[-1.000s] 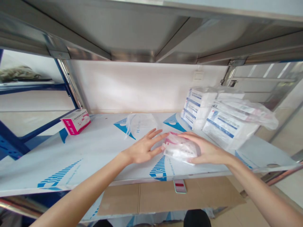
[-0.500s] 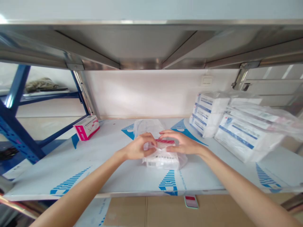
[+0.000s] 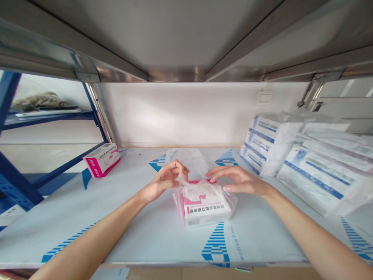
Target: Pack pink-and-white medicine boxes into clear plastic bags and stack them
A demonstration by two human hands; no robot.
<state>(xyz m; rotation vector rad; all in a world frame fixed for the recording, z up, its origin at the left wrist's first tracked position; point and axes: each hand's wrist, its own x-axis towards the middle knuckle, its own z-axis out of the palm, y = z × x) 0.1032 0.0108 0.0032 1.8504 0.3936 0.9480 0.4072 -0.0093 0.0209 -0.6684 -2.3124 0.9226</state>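
A white and pink medicine box (image 3: pixel 202 204) lies in a clear plastic bag (image 3: pixel 231 204) on the shelf, in the middle of the head view. At the box's far left corner, the fingers of my left hand (image 3: pixel 164 179) are pinched on the bag's plastic. My right hand (image 3: pixel 241 181) is at the far right side, fingers stretched and apart, the tips close to or touching the bag. Behind both hands lies another clear plastic bag (image 3: pixel 188 161), flat on the shelf and partly hidden by my left hand.
Another pink and white box (image 3: pixel 101 159) stands at the shelf's left end, beside a blue rack (image 3: pixel 13 171). Stacked white and blue boxes (image 3: pixel 262 146) wrapped in plastic stand at the right. A metal upper shelf (image 3: pixel 175 39) hangs low over the film-covered shelf (image 3: pixel 131 229).
My right hand has opened and moved right, off the top of the box. The box's printed top now shows more. My left hand has shifted left, still on the plastic. The view has moved closer.
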